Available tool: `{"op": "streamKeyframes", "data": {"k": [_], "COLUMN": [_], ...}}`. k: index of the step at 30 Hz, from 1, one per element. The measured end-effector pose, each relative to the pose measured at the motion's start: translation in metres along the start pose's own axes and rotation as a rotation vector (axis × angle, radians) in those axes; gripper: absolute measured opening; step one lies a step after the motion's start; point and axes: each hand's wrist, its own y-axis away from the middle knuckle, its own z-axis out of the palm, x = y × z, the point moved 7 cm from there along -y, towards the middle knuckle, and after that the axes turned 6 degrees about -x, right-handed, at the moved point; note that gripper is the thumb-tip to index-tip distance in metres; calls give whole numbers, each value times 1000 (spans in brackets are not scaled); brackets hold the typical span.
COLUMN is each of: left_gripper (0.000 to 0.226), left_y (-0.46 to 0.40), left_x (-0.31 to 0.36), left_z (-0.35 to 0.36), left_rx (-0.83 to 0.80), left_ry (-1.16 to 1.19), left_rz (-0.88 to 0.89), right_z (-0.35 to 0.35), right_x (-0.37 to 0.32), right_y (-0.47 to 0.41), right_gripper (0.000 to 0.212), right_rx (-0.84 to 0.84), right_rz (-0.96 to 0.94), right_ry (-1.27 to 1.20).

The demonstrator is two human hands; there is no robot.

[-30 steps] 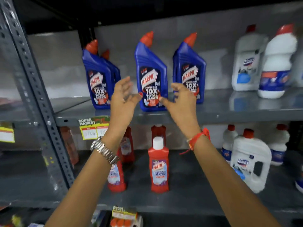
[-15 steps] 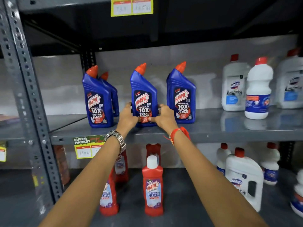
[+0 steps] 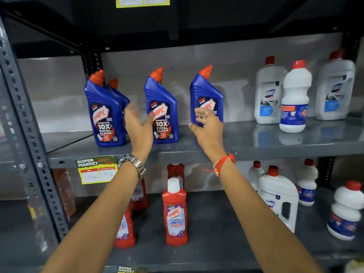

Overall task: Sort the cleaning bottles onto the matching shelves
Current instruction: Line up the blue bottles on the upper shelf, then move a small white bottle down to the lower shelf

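Blue Harpic bottles with orange caps stand on the upper grey shelf [image 3: 256, 146]: a left one [image 3: 106, 115] with another behind it [image 3: 118, 93], a middle one [image 3: 163, 107] and a right one [image 3: 208, 89]. My left hand [image 3: 137, 125] is open, fingers spread, in the gap between the left and middle bottles, touching neither clearly. My right hand [image 3: 206, 127] has thumb and fingers curled on the lower left of the right blue bottle, hiding its base. Red Harpic bottles [image 3: 176, 213] stand on the lower shelf [image 3: 216, 243].
White bottles with red caps [image 3: 295, 99] stand at the right of the upper shelf, more white ones [image 3: 279, 198] at the right of the lower shelf. A perforated steel post [image 3: 29, 134] rises at the left. A price tag [image 3: 96, 170] hangs on the shelf edge.
Both hands have let go of the middle blue bottle, which stays on the shelf. My left hand opened and drew left; my right hand moved right onto the right blue bottle.
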Motion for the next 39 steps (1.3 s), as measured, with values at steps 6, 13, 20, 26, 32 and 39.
{"op": "streamKeyframes", "data": {"k": [6,13,20,26,32,39], "left_gripper": [38,50,63,35,26,37], "left_y": [22,46,78,90,90,125], "left_x": [63,75,86,104,101,129], "left_z": [59,241,361,412,390,324], "left_rx": [42,-466,-668,-690,-513,-376], "left_ry": [173,273,237,216,126,214], "left_rz": [218,-65,-287,-268,-221,-129], "right_z": [-107,-238,-286,-290,-298,-295], "right_x": [8,58,125,156,139,89], "right_y": [-4,-32,-71,-93,-82,-27], "right_gripper": [36,41,81,68,55,45], "right_rx": [316,500,111,-181,-205,-221], "right_rz": [-79,-53,245,368,281,130], "right_ry": [-6,284,308,250,151,103]}}
